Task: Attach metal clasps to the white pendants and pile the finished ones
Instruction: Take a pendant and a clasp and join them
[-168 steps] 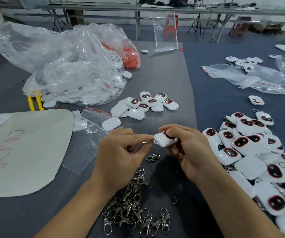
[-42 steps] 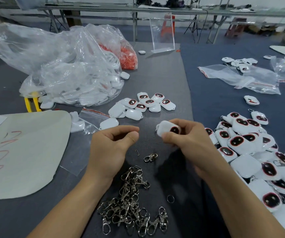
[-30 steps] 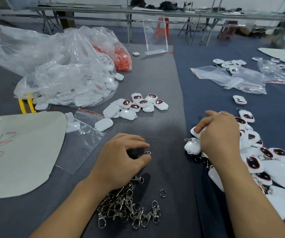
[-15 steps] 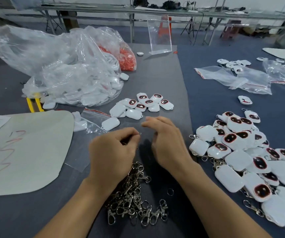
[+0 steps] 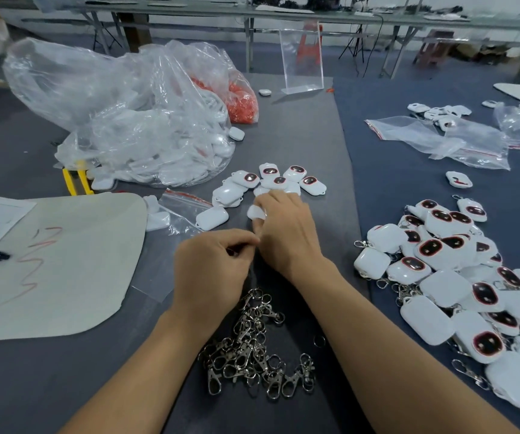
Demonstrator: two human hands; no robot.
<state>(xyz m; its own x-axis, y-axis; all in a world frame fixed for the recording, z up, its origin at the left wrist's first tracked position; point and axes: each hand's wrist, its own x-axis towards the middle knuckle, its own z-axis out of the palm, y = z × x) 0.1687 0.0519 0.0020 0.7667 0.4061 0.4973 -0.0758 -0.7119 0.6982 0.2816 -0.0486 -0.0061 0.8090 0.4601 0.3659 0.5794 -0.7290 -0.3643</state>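
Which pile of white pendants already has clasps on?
The large pile on the right: metal clasps stick out at its edge; the small middle group shows none.

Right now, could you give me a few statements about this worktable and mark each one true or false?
1. The right hand grips a white pendant beside the small group of loose pendants. True.
2. The heap of metal clasps lies far off by the clear stand. False: it lies close to the person, nearer than both hands.
3. A big pile of pendants with clasps lies on the person's right. True.
4. The large clear bag holds only metal clasps. False: it holds white pieces that look like pendants, and orange-red pieces show at its far side.
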